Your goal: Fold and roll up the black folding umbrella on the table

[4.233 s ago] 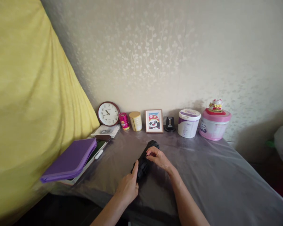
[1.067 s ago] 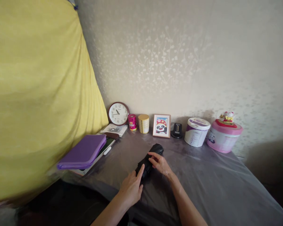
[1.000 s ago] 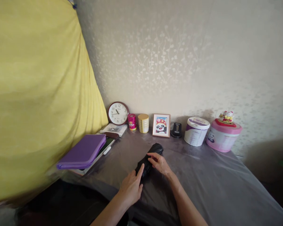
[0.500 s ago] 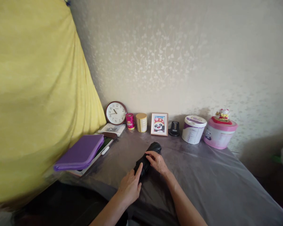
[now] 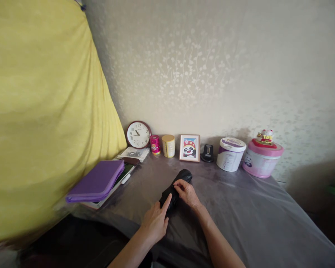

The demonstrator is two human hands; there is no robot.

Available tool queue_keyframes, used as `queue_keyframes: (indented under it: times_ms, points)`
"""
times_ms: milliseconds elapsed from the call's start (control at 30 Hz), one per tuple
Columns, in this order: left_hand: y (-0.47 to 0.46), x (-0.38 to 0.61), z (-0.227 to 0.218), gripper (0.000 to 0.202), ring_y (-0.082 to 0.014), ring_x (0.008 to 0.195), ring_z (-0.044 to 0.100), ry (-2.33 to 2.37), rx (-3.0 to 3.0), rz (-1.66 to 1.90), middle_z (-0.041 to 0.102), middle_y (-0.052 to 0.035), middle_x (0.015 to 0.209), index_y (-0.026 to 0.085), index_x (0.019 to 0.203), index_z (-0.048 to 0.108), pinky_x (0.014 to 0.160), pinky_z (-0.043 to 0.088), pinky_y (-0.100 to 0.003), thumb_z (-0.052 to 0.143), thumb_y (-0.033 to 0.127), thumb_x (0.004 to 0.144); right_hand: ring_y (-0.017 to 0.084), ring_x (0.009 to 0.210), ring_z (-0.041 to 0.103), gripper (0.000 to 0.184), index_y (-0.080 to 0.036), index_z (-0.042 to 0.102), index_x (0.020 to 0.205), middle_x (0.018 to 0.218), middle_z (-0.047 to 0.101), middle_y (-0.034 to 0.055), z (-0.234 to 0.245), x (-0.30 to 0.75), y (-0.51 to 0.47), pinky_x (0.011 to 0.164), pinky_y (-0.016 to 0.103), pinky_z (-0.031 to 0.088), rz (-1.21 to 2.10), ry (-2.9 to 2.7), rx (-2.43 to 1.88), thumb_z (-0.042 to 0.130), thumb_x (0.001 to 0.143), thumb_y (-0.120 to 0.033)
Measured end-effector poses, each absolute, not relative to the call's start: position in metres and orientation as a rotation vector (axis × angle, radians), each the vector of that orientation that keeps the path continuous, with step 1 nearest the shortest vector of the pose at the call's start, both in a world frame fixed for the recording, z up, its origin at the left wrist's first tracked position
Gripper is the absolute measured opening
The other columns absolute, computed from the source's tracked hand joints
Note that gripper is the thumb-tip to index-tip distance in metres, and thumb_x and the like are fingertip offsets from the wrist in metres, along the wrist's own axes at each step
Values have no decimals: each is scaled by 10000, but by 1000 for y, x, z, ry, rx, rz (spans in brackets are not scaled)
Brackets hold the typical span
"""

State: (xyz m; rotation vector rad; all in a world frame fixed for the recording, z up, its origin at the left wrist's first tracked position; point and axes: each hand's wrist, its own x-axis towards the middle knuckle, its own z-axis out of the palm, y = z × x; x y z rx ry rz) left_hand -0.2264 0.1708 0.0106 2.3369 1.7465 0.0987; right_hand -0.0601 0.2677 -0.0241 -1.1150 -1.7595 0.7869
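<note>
A folded black umbrella [image 5: 182, 176] lies at an angle on the grey-covered table [image 5: 240, 208]. My right hand [image 5: 187, 192] rests on its middle, fingers curled and pinching at the black fabric. My left hand [image 5: 155, 221] sits at the umbrella's near end, index finger stretched out against it and the other fingers curled. Part of the umbrella is hidden under both hands.
Along the wall stand a round clock [image 5: 138, 134], a pink tin [image 5: 155, 144], a yellow tin [image 5: 168, 145], a panda picture frame [image 5: 189, 147], a black device [image 5: 208, 153], a white tub [image 5: 230, 154] and a pink tub [image 5: 262, 157]. A purple folder [image 5: 96, 181] lies left, by a yellow curtain [image 5: 39, 123].
Both hands stay on the umbrella with only slight finger shifts. The camera view has drifted a little; the objects on the table have not moved.
</note>
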Motion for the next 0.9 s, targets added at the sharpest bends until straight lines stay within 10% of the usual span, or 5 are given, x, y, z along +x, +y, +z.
queue_keyframes:
  times_ms: [567,900]
  points:
    - [175,-228,1,716,-203,952,521,1808,2364,61,504,-69,1069,312,1386,29,807,403,-308,401,198,785,58,338,300,422,-181,444,480,350,342,-69,-5,-44,268,392,203,257,1012,-1421,-1202,461,766,-492]
    - [176,-227,6,698,-186,972,510,1814,2338,45,505,-65,1071,290,1390,47,827,389,-277,373,160,787,98,569,463,210,-196,627,801,622,537,-34,-13,-51,265,536,206,369,787,-1776,-1106,617,689,-374]
